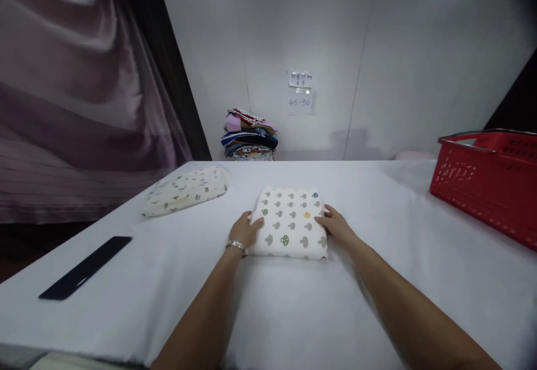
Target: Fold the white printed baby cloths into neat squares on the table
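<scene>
A folded white cloth with a mushroom print (290, 221) lies in the middle of the white table (293, 308). My left hand (245, 230), with a bracelet on the wrist, grips the cloth's left edge, thumb on top and fingers curled under. My right hand (335, 225) holds the right edge the same way. Both forearms reach in from the bottom of the view.
A second folded printed cloth (184, 191) lies at the far left. A dark flat strip (86, 268) rests near the left edge. A red plastic basket (490, 182) stands at the right. A stack of folded clothes (249, 135) sits against the back wall.
</scene>
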### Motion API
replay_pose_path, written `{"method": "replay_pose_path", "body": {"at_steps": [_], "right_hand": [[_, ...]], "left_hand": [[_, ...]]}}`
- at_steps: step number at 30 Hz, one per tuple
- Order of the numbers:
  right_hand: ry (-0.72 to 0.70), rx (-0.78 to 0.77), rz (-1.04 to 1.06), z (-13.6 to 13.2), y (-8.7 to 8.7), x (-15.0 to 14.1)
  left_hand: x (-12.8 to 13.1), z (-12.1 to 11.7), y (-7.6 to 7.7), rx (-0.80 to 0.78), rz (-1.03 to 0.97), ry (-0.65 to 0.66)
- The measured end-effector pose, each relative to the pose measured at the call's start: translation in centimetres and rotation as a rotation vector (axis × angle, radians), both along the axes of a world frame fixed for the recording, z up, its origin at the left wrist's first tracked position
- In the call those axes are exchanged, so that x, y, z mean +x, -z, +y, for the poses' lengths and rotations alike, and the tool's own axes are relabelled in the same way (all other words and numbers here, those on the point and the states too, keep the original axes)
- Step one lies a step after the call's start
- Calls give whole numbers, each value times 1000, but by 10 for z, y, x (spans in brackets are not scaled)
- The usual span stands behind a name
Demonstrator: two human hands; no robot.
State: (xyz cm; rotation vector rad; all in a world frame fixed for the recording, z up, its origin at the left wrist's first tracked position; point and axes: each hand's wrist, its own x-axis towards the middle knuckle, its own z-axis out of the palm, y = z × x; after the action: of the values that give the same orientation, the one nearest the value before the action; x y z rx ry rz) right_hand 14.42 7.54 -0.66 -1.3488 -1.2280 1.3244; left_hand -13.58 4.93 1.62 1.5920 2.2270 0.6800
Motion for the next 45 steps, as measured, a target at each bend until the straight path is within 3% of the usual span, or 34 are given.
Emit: {"method": "replay_pose_path", "body": {"at_steps": [5,9,14,18,21,24,31,36,39,45], "right_hand": [[-33,-89,181,-14,-9,-12],[25,-136,206,-15,-12,-12],[-12,-201,212,-17,-15,-7],[-101,-238,172,-23,-18,-5],[-137,-247,156,-27,-20,-7],[-137,-219,168,-29,-21,-10],[-48,-194,177,-28,-18,-13],[-144,-212,164,-35,-23,-13],[-208,-195,130,-39,-25,-15],[-198,-168,85,-37,-17,-18]], "left_hand": [[-28,2,0,-5,26,-18],[-31,-4,6,22,58,-4],[-10,-17,3,284,248,27],[21,-27,2,377,344,245],[38,-30,6,304,397,414],[43,-30,10,205,436,462],[42,-32,8,167,455,437],[41,-31,4,184,418,446],[33,-24,-3,192,423,377],[18,-7,-4,-91,481,243]]}}
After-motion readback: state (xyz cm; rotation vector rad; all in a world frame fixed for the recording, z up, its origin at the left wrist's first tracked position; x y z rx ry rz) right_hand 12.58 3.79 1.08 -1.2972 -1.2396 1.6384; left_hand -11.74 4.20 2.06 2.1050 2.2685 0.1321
